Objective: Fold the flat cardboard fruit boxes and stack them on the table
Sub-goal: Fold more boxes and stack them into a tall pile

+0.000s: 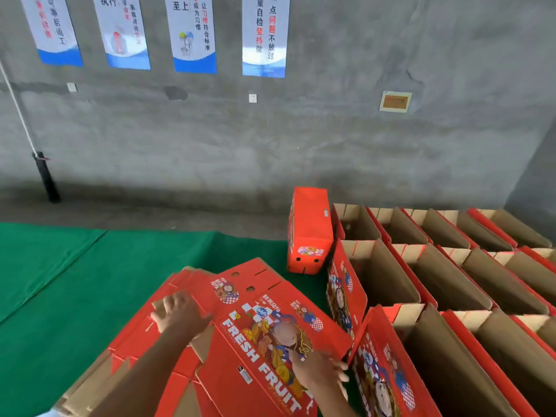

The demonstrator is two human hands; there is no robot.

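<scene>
A pile of flat red cardboard fruit boxes printed "FRESH FRUIT" lies on the green table cover in front of me. My left hand grips a brown flap at the left edge of the top flat box. My right hand rests on that box's right edge, fingers spread along it. To the right stand several folded open boxes in rows, brown insides showing. One folded closed red box stands on its end beside them.
A grey concrete wall runs behind the table, hung with several white and blue posters. A black pole with a white rope stands at the far left. Green cover shows bare at the left.
</scene>
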